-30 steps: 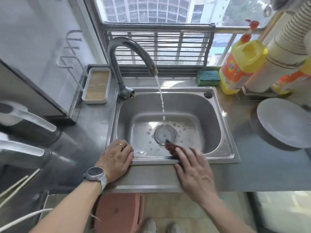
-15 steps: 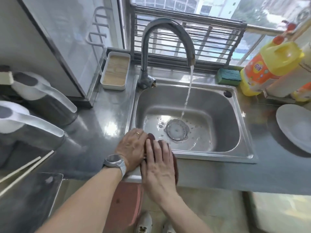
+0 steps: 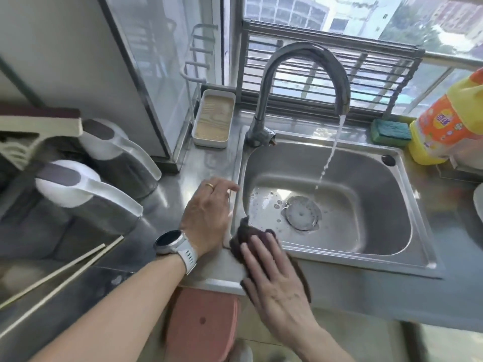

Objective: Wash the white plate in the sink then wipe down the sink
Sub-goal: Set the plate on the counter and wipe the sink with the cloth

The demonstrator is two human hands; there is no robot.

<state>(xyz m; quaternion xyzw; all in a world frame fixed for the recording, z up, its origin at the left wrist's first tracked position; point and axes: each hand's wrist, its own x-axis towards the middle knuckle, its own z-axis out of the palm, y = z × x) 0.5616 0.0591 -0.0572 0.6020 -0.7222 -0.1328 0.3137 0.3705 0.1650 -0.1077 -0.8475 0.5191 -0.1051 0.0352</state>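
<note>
The right hand [image 3: 274, 278] presses flat a dark cloth [image 3: 244, 235] on the sink [image 3: 366, 259] rim beside the open, empty left hand [image 3: 209, 215], so wiping seems underway, the tap [image 3: 303, 74] running.

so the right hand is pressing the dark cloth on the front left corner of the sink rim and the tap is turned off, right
Not quite: the tap is on. The head view shows a stream of water falling from its spout into the sink. The rest holds: the right hand lies flat on the dark cloth at the sink's front left rim corner.
</note>
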